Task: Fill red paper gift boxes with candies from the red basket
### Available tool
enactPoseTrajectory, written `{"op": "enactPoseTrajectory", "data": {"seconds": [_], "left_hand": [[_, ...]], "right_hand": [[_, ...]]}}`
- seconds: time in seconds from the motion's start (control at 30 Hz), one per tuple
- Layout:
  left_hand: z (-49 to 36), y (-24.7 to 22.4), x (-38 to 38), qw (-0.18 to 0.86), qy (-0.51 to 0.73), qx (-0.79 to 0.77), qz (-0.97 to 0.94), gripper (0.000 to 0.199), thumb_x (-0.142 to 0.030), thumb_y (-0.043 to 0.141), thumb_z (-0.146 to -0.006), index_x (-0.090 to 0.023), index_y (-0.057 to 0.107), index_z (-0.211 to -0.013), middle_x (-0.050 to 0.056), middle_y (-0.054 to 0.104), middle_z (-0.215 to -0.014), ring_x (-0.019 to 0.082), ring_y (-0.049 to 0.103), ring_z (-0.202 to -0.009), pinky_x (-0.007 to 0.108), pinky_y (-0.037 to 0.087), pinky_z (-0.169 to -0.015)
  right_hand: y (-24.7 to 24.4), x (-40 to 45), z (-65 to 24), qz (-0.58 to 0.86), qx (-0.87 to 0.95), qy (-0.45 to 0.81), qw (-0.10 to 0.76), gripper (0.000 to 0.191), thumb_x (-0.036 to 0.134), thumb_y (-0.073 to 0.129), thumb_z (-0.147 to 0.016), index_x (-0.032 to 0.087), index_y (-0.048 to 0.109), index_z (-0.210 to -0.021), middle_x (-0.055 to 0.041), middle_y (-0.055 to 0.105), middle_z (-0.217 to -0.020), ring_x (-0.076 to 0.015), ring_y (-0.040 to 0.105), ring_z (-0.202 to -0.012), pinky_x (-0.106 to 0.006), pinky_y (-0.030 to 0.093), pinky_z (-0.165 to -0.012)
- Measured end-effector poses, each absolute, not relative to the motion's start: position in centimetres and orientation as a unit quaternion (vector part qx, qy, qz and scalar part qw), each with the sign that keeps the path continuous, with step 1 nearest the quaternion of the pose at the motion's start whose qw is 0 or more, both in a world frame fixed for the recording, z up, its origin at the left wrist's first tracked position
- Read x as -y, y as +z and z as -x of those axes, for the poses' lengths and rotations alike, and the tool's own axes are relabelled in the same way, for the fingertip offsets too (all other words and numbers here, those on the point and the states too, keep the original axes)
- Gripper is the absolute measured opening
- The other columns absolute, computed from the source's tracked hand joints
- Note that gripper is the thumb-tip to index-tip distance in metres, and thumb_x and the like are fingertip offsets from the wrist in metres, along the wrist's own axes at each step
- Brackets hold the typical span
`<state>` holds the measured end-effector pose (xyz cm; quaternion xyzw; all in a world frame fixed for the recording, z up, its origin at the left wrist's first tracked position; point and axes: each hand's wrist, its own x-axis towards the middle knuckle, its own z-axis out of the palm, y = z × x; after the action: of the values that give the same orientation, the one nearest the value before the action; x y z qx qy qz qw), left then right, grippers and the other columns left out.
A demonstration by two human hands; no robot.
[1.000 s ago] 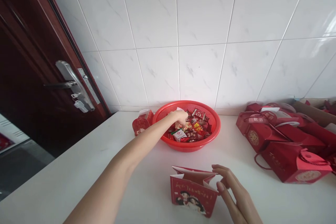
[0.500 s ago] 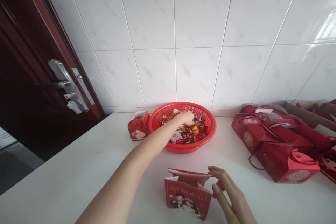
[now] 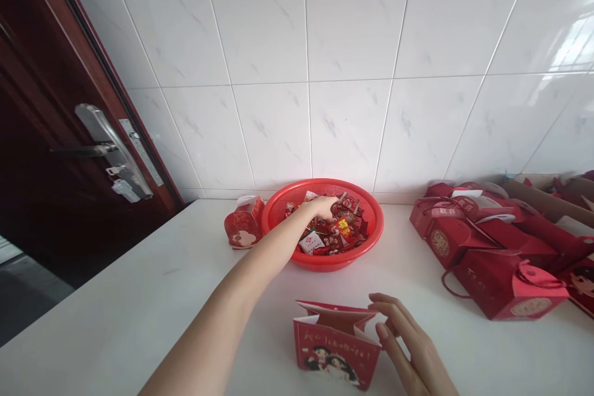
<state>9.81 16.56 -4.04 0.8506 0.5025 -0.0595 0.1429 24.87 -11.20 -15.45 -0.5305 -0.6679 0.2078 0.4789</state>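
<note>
My left hand (image 3: 325, 207) reaches down into a red plastic basket (image 3: 325, 265) of wrapped sweets (image 3: 334, 239). Its fingertips are hidden among the wrappers, so I cannot see what they grasp. In front of the basket stands a small red paper gift box (image 3: 338, 352), open at the top, with a cartoon couple and gold writing on its front. My right hand (image 3: 413, 346) grips this box at its right edge, thumb on the near side and fingers behind. The inside of the box is only partly visible.
Left of the basket stands another red box (image 3: 244, 226). Several closed red boxes with cord handles (image 3: 505, 281) are heaped at the right, beside a cardboard carton (image 3: 541, 198). A tiled wall (image 3: 348, 130) backs the white table (image 3: 185, 297); a dark door (image 3: 60, 105) is at left.
My left hand has shifted slightly left within the basket, uncovering more sweets on its right. My right hand stays at the gift box, which appears a little further right.
</note>
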Motion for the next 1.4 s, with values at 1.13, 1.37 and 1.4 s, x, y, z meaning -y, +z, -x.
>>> {"op": "enactPoseTrajectory", "data": {"seconds": [1.13,1.37,1.4], "left_hand": [[-11.5,-1.7,-12.4,0.52,0.224,-0.273,-0.778,0.027,-0.021,0.049,-0.088,-0.012,0.069,-0.103,0.011,0.073,-0.105,0.02,0.068,-0.098,0.032,0.053,-0.091],[-11.6,-2.6,-2.9,0.456,0.098,-0.072,-0.881,0.025,-0.022,0.067,-0.086,-0.021,0.075,-0.11,0.006,0.072,-0.101,0.02,0.064,-0.104,0.029,0.049,-0.092],[-11.5,-2.8,-2.5,0.44,0.084,-0.062,-0.892,0.026,-0.023,0.068,-0.086,-0.021,0.075,-0.111,0.006,0.072,-0.098,0.02,0.063,-0.103,0.028,0.05,-0.089]], "right_hand": [[-13.5,10.3,-26.5,0.545,0.564,0.334,0.524,0.04,0.055,0.046,-0.099,0.023,0.062,-0.118,0.0001,0.064,-0.07,-0.018,0.066,-0.067,-0.029,0.055,-0.067],[-12.6,10.5,-27.0,0.474,0.508,0.404,0.595,0.037,0.053,0.06,-0.093,0.024,0.061,-0.117,-0.0039,0.07,-0.083,-0.0178,0.066,-0.065,-0.031,0.055,-0.062],[-12.5,10.6,-26.9,0.483,0.502,0.402,0.595,0.036,0.054,0.06,-0.093,0.023,0.063,-0.113,-0.0026,0.068,-0.076,-0.018,0.065,-0.063,-0.03,0.054,-0.062]]}}
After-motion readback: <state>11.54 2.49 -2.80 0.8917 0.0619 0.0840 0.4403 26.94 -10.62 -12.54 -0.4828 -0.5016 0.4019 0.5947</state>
